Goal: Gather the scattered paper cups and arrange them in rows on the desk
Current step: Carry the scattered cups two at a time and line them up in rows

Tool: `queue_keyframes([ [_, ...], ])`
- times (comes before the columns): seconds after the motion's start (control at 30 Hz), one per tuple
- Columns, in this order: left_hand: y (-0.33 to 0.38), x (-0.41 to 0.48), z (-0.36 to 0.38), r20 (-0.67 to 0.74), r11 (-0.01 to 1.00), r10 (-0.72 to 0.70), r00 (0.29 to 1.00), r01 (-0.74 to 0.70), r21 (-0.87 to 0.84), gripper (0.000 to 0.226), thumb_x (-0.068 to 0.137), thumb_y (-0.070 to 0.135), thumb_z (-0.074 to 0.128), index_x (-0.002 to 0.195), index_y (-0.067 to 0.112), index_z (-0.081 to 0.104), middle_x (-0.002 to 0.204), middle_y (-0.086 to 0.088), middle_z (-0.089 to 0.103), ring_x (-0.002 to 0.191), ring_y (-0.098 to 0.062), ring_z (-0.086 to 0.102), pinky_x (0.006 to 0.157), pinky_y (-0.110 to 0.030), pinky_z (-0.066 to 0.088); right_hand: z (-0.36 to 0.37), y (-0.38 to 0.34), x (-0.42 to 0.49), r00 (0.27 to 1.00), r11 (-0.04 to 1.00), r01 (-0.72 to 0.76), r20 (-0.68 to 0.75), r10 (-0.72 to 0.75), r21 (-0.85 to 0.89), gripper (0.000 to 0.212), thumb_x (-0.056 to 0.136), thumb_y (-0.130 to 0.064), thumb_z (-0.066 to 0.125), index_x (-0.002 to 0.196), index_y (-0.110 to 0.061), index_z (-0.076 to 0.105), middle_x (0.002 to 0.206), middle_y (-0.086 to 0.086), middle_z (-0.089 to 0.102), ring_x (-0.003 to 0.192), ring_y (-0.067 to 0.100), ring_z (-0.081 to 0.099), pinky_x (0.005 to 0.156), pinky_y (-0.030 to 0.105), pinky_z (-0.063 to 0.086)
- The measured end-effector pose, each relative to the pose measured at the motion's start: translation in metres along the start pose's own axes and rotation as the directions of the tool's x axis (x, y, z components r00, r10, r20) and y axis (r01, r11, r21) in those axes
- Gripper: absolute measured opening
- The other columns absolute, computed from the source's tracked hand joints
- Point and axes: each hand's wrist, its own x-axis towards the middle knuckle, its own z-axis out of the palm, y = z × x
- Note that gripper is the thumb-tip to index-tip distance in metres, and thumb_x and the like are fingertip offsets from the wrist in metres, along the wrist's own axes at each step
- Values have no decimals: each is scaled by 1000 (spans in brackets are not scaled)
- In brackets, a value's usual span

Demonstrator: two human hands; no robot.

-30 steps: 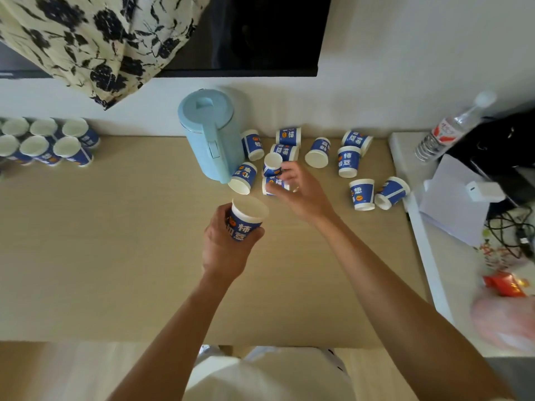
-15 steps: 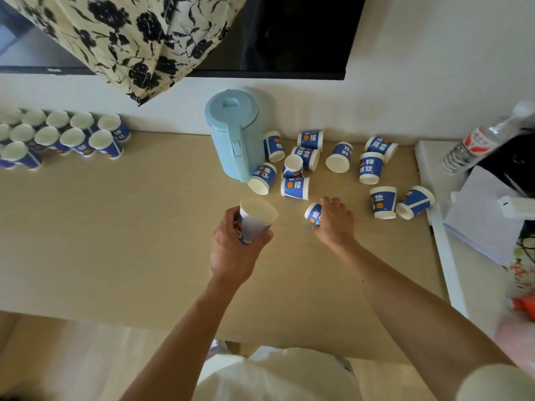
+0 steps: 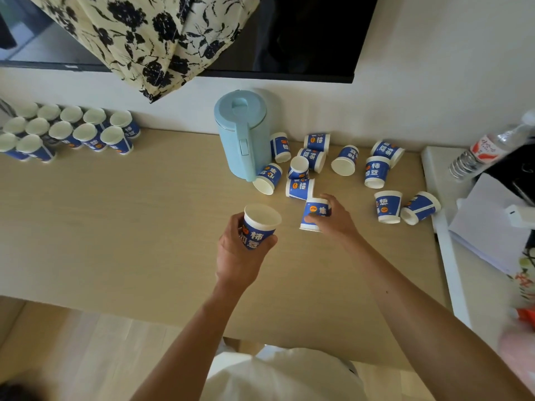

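My left hand (image 3: 237, 256) grips an upright blue-and-white paper cup (image 3: 259, 227) above the middle of the wooden desk (image 3: 130, 227). To its right, my right hand (image 3: 337, 218) holds a second cup (image 3: 314, 211) that is mouth-down just over the desk. Several more cups lie scattered (image 3: 341, 160), some tipped over and some inverted, behind my right hand and beside the jug. At the far left, several upright cups stand in rows (image 3: 72, 131) against the wall.
A pale blue lidded jug (image 3: 243, 131) stands at the back of the desk. A floral cloth (image 3: 150, 39) hangs over a dark screen (image 3: 304, 36). On the right, a white side surface (image 3: 451, 256) carries papers (image 3: 492, 227) and a water bottle (image 3: 486, 149).
My right hand drew back from the scattered pile with one cup and holds it mouth-down nearer to me. The left hand keeps its cup. The view shifted left, revealing more of the rows.
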Motion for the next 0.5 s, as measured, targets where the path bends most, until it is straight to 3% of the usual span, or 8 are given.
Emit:
queue_keyframes([
  [0.07, -2, 0, -2, -11, 1000, -11, 1000, 11, -2, 63, 69, 26, 90, 124, 18, 59, 107, 7, 70, 95, -12, 66, 70, -8, 45, -2, -3, -2, 997, 984, -70, 41, 65, 163, 56, 67, -25, 87, 116, -28, 60, 107, 0, 69, 87, 15, 69, 73, 35, 62],
  [0.17, -7, -3, -8, -39, 999, -31, 999, 31, -7, 62, 70, 27, 90, 122, 18, 60, 107, 7, 70, 93, -11, 66, 70, -12, 47, -2, -9, -6, 982, 916, -173, 134, 132, 362, 48, 64, -10, 90, 98, -18, 57, 101, 9, 69, 82, 21, 72, 66, 37, 64],
  [0.27, -12, -6, -14, -57, 998, -56, 997, 55, -14, 60, 70, 28, 90, 121, 18, 60, 105, 7, 70, 91, -10, 67, 68, -9, 47, 5, -15, -12, 977, 885, -200, 153, 148, 420, 45, 68, -26, 90, 101, -17, 61, 97, 8, 76, 74, 16, 74, 61, 31, 59],
  [0.37, -19, -10, -23, -90, 997, -74, 993, 72, -30, 57, 70, 28, 90, 118, 19, 61, 100, 9, 70, 87, 3, 64, 65, -4, 46, 15, -26, -22, 982, 906, -179, 132, 138, 384, 36, 77, -45, 83, 100, -25, 64, 91, 0, 78, 65, 8, 68, 55, 25, 41],
  [0.5, -26, -12, -40, -128, 994, -98, 987, 92, -50, 55, 70, 28, 90, 116, 20, 60, 97, 11, 69, 82, 4, 63, 63, -4, 44, 34, -44, -47, 938, 816, -249, 341, 69, 521, 34, 83, -28, 79, 107, -14, 59, 103, 12, 74, 85, 23, 71, 71, 32, 50],
])
